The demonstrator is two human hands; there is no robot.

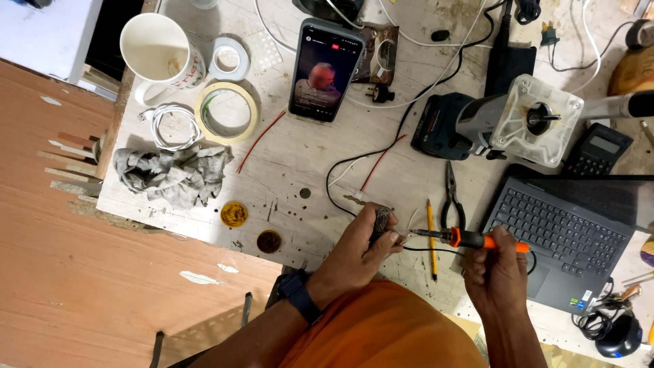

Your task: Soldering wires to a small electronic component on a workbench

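Observation:
My left hand grips a small dark part with thin wires coming off it, low at the table's front edge. My right hand holds an orange-handled soldering iron, whose metal tip points left and meets the wires right beside my left fingers. A black wire and a red wire run from the part up across the table. A dark watch sits on my left wrist.
A laptop lies at the right, pliers and a yellow pencil beside my hands. A router tool, propped phone, tape rolls, mug, grey rag and two small tins crowd the table.

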